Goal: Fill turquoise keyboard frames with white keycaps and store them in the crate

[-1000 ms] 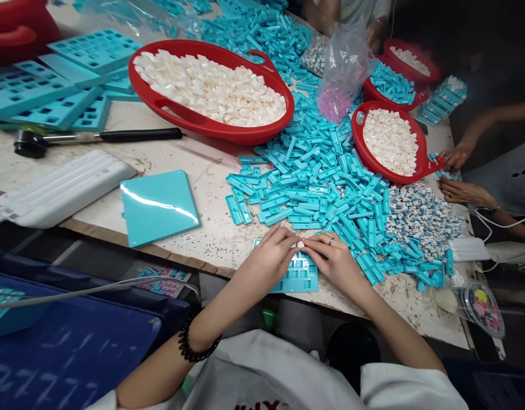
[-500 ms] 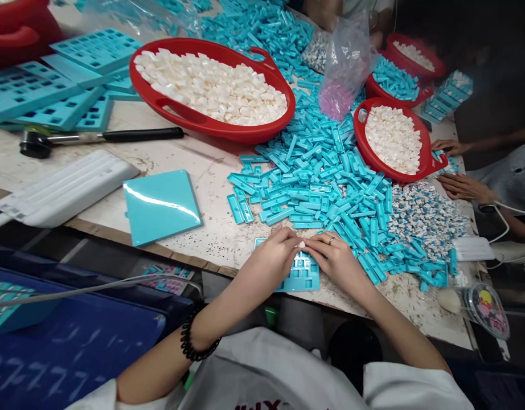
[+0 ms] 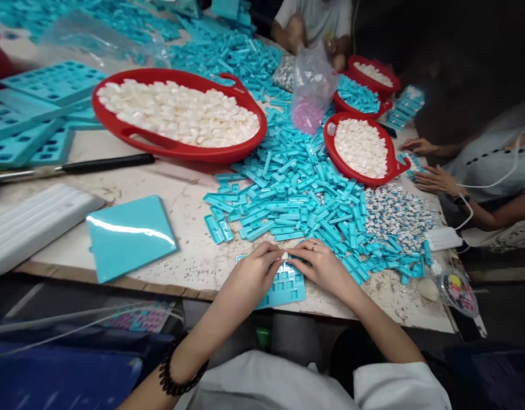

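The left hand (image 3: pixel 251 273) and right hand (image 3: pixel 322 265) pinch a small white piece (image 3: pixel 284 256) between their fingertips, above a slotted blue tray (image 3: pixel 290 293). Just beyond, a heap of blue strips (image 3: pixel 294 202) stands between them and two red bowls, the larger (image 3: pixel 194 152) and smaller (image 3: pixel 370 181) both full of white pieces (image 3: pixel 177 114). Farther off, a clear bag (image 3: pixel 312 71) holds something pink.
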{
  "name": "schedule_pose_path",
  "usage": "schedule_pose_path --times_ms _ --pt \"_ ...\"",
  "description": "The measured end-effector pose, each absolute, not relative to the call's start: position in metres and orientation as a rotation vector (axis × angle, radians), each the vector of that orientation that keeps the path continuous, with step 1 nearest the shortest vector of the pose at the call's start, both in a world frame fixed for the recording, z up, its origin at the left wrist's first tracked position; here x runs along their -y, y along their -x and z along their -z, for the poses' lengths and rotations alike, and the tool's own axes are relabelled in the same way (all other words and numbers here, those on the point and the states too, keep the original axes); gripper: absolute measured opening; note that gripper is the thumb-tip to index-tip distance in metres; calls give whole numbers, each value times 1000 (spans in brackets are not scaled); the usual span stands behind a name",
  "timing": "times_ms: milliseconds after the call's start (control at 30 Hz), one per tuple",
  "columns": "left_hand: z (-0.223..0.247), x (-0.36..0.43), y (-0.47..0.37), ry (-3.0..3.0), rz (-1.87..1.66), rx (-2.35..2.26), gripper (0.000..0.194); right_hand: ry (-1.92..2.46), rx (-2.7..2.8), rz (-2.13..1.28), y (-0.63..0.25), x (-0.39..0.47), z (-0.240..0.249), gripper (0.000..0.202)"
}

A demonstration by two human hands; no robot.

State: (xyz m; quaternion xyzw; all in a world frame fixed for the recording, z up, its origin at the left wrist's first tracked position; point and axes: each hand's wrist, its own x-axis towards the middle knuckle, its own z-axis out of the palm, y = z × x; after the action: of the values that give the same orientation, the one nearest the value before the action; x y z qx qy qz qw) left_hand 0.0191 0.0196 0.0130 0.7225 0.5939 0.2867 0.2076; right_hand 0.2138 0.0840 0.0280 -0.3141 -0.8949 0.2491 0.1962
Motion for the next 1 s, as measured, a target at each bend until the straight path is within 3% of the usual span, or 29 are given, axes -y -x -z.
schedule_pose_path --times_ms 133,233,367,567,767,1000 --pt "1 -18 -18 -2023 -1002 -1620 30 1207 2376 -606 -256 -115 -53 21" --pt "10 -16 -19 -2102 -1126 -1636 30 1525 2192 -342 -306 -145 -61 16" --pt "18 -17 -17 -2221 -1190 -1635 27 1752 1996 20 -351 -179 -52 25" --pt "20 -23 -11 -2341 -1162 -1541 30 1666 2074 95 -350 -198 -36 17" --pt "24 -23 -8 -2325 -1158 -1527 27 1543 2072 87 -341 -192 -56 7" --pt "18 -19 8 -2204 -1111 -1604 25 756 2219 -68 -248 -124 -47 23"
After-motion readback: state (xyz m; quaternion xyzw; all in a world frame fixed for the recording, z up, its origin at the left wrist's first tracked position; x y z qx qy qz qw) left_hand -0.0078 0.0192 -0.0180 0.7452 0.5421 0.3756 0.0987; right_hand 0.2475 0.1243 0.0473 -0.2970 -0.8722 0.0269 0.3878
